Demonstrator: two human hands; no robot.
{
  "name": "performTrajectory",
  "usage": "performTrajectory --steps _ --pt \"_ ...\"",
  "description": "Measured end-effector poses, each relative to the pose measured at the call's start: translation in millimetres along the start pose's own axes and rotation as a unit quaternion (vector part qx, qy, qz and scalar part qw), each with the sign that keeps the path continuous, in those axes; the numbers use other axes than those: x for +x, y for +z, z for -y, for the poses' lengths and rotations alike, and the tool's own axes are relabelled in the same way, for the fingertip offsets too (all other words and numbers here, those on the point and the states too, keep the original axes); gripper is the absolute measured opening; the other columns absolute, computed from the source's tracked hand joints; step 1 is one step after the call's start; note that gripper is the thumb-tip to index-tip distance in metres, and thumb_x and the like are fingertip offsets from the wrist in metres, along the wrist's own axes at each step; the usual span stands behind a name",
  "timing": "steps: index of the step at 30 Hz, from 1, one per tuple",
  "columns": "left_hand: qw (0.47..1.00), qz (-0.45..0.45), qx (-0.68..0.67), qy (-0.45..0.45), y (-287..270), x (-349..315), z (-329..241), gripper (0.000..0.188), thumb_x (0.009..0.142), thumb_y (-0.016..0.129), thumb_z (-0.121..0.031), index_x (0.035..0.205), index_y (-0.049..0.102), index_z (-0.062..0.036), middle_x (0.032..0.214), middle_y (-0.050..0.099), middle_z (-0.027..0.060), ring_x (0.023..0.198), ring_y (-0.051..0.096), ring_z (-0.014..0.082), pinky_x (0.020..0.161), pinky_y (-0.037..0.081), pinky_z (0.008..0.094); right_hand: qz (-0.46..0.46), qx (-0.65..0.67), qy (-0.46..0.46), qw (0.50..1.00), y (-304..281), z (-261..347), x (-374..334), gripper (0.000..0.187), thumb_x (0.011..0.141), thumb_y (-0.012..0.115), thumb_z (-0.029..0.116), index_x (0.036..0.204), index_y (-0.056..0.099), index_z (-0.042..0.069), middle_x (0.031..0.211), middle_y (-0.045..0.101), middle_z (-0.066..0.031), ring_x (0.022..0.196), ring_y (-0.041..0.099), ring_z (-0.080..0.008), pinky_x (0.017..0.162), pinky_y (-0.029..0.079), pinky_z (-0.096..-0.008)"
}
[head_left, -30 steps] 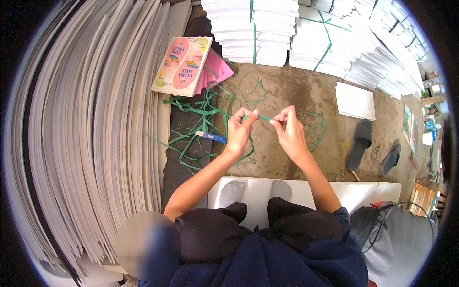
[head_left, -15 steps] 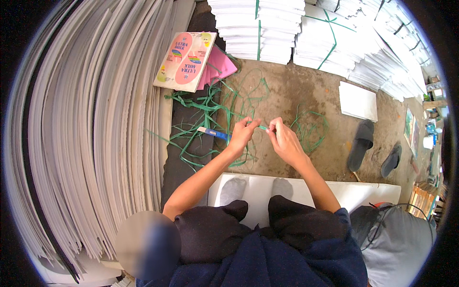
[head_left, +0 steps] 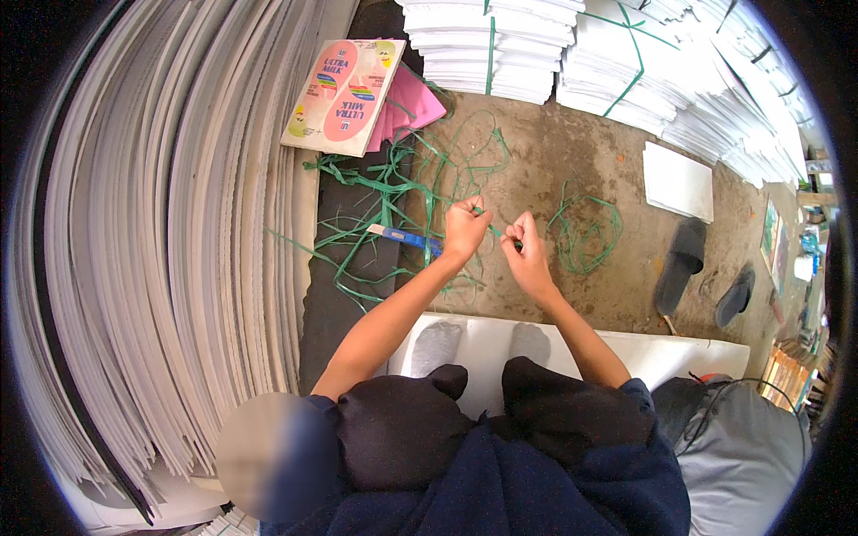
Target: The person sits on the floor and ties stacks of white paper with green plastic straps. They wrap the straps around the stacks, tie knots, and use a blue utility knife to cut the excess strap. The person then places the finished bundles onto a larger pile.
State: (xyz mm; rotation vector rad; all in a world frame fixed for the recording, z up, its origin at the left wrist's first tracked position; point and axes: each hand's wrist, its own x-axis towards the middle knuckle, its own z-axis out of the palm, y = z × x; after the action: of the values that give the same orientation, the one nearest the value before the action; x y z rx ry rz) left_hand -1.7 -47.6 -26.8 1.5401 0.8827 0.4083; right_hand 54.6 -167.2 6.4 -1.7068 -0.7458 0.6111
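A short stretch of green plastic twine (head_left: 494,230) runs between my two fists above the floor. My left hand (head_left: 466,227) is closed round one part of it, and my right hand (head_left: 525,253) grips the other part a little lower and to the right. Beside my left wrist lies a blue cutter knife (head_left: 407,238), partly behind that wrist. Loose green twine (head_left: 386,196) spreads in a tangle on the dark mat left of my hands. Another loose coil of twine (head_left: 585,234) rests on the floor right of my right hand.
Tall stacks of sheets (head_left: 206,223) line the left side. Tied white paper bundles (head_left: 492,49) stand at the back. A printed pink-and-white carton sheet (head_left: 344,96) lies on pink sheets (head_left: 407,107). Dark slippers (head_left: 681,263) and a small white stack (head_left: 679,181) are at right.
Both hands have closed into fists round the twine and turned. My left hand has risen slightly; the gap between the hands shows a taut slanting strand.
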Motion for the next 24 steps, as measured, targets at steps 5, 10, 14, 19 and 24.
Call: performTrajectory --steps 5,10,14,19,24 --pt "0.999 0.001 0.033 0.004 5.4 3.9 4.9 0.026 0.065 0.054 -0.003 0.056 0.029 -0.003 0.051 0.024 0.0 0.051 0.023 0.0065 0.043 0.023 0.0254 -0.011 0.037 0.027 0.999 1.7 -14.4 -3.1 0.022 0.076 0.048 0.0 0.079 0.028 0.005 0.068 0.034 -0.0077 0.064 0.037 -0.0155 0.061 0.037 -0.0249" --pt "0.996 0.059 0.045 0.056 -3.9 11.9 15.7 0.031 0.076 0.057 -0.013 0.056 0.035 -0.0029 0.05 0.027 0.0004 0.051 0.025 0.0069 0.044 0.026 0.0258 0.004 0.025 0.038 0.999 -13.4 -31.6 1.4 0.021 0.077 0.049 0.001 0.079 0.029 0.006 0.071 0.035 -0.0049 0.067 0.038 -0.0135 0.063 0.038 -0.0257" --pt "0.984 0.179 -0.007 -0.02 -33.4 17.4 3.2 0.032 0.086 0.052 -0.027 0.065 0.048 -0.003 0.053 0.033 -0.0007 0.052 0.03 0.0066 0.048 0.029 0.0236 -0.083 0.138 0.084 0.983 -65.7 -61.5 23.2 0.018 0.082 0.051 0.005 0.086 0.033 0.007 0.076 0.04 -0.0023 0.072 0.042 -0.0121 0.068 0.038 -0.026" --pt "0.963 0.22 -0.131 -0.086 -23.7 18.1 7.9 0.022 0.088 0.049 -0.021 0.085 0.057 -0.0012 0.069 0.05 -0.0003 0.063 0.045 0.0061 0.057 0.04 0.0211 -0.233 0.044 0.253 0.938 -77.7 -74.1 55.9 0.06 0.079 0.061 0.031 0.119 0.025 0.006 0.114 0.047 -0.0155 0.107 0.045 -0.0231 0.094 0.031 -0.0376" --pt "0.972 0.159 -0.142 -0.095 -6.8 10.6 -5.0 0.02 0.084 0.056 -0.015 0.095 0.057 0.0014 0.087 0.06 0.0053 0.076 0.055 0.0093 0.068 0.047 0.022 -0.032 0.198 0.196 0.96 -34.0 -62.1 31.6 0.057 0.08 0.062 0.021 0.118 0.023 0.005 0.108 0.051 -0.0175 0.099 0.051 -0.0207 0.085 0.039 -0.0316"
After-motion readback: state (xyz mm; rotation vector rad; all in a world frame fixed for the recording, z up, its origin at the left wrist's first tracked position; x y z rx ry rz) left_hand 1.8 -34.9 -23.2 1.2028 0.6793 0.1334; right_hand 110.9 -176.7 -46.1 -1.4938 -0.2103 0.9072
